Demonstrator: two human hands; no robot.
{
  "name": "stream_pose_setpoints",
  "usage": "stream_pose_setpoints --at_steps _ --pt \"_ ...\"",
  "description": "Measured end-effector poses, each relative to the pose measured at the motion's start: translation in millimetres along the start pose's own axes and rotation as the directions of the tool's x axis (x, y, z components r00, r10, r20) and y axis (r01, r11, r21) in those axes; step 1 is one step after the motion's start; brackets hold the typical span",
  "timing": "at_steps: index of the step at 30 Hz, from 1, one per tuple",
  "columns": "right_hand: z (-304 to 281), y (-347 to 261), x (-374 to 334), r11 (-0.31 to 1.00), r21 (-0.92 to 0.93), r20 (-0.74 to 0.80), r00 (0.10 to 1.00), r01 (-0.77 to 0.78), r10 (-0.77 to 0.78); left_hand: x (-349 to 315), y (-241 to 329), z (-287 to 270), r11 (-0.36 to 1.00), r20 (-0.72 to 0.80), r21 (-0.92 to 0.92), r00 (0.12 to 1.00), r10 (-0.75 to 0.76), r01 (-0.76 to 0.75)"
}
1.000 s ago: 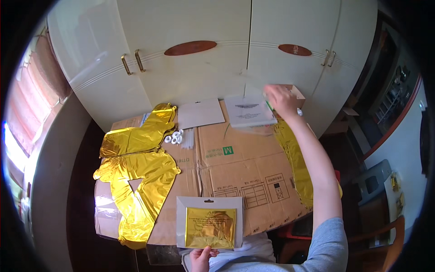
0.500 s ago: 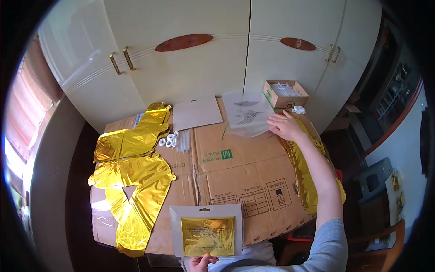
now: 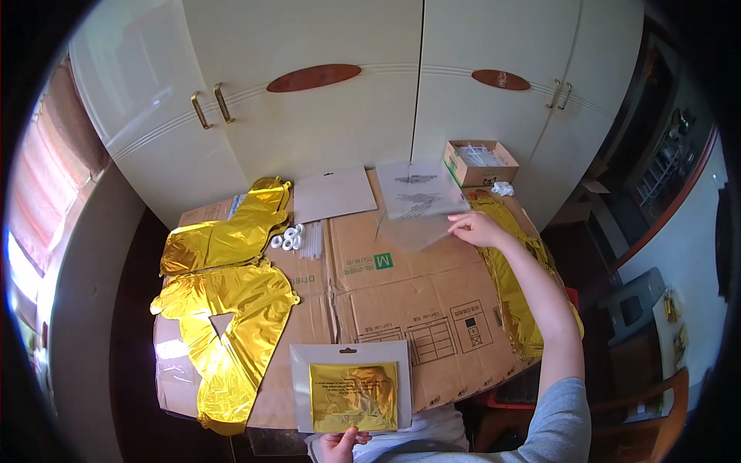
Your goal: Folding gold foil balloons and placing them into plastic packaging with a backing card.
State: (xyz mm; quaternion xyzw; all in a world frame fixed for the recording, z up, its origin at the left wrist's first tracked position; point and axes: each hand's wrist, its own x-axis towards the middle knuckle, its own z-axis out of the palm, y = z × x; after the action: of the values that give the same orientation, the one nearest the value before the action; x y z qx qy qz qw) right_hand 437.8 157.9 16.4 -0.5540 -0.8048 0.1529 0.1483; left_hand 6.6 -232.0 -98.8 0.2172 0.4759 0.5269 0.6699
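My left hand (image 3: 342, 445) pinches the lower edge of a pale card pack (image 3: 401, 356), held upright at the table's near edge. A folded gold foil balloon (image 3: 353, 395) shows at the front of the pack. Toward the far right, my right hand (image 3: 476, 228) is closed at the fingertips on the near corner of a clear plastic bag (image 3: 423, 232). The bag's corner is raised, and its far part lies over or among printed clear bags (image 3: 419, 187). Beneath my right forearm and beside it lie flat gold foil balloons (image 3: 515, 297).
Flattened cardboard (image 3: 386, 289) covers the table. Large gold foil balloons (image 3: 239, 328) lie at the left. Near them are white ribbon rolls (image 3: 289, 238), clear straws (image 3: 311, 240) and a grey card (image 3: 335, 196). A straw-filled box (image 3: 480, 173) and a white bundle (image 3: 502, 188) stand far right.
My right hand has drawn back slightly toward me and left, its fingers now pinched together on the bag's corner. The clear bag has shifted nearer. My left hand still holds the pack.
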Motion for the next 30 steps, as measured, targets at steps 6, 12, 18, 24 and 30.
stream_pose_setpoints --at_steps 6,12,18,24,30 --pt "6.6 -21.4 -7.3 0.988 -0.149 -0.207 0.978 -0.05 0.018 -2.1 0.4 0.2 1.0 -0.003 0.007 1.0 -0.007 0.007" --pt "35.1 -18.7 -10.7 0.933 -0.36 -0.505 0.842 -0.004 -0.19 -2.6 4.9 4.2 0.999 -0.002 0.028 1.0 -0.021 0.021" --pt "46.6 -45.1 -12.7 0.881 -0.458 -0.373 0.874 0.118 -0.311 -8.2 21.6 19.5 0.988 0.002 0.15 0.999 -0.039 0.038" --pt "34.8 -18.4 18.9 0.848 -0.485 -0.211 0.913 0.213 -0.35 -13.1 41.1 37.3 0.969 -0.027 0.239 0.998 -0.055 0.06" --pt "37.2 -7.4 62.5 0.858 -0.514 -0.176 0.98 -0.01 -0.094 -10.7 37.9 35.1 0.975 -0.03 0.208 0.997 -0.072 0.076"
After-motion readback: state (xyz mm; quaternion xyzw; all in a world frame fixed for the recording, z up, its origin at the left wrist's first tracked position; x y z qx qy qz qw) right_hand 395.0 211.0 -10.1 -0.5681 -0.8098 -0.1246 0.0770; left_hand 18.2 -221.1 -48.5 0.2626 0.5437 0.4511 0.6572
